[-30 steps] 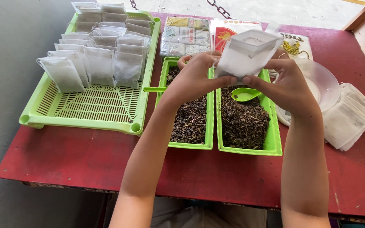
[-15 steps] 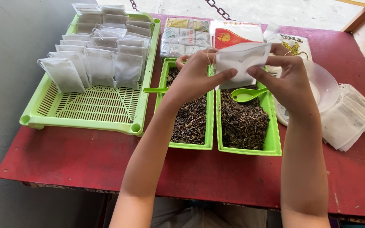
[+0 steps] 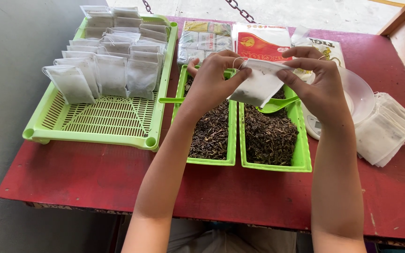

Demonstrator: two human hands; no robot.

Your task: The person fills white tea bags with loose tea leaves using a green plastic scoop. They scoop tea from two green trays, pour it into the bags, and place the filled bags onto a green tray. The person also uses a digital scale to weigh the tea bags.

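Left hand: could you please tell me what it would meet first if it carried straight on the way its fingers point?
Likely the right hand: the left hand points rightward across the white bag both hold. Depth is unclear.

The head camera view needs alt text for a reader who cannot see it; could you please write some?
Both hands, left hand and right hand, hold a small white filter bag above two green trays of loose dried tea leaves on a red table. A green basket of filled bags sits to the left.
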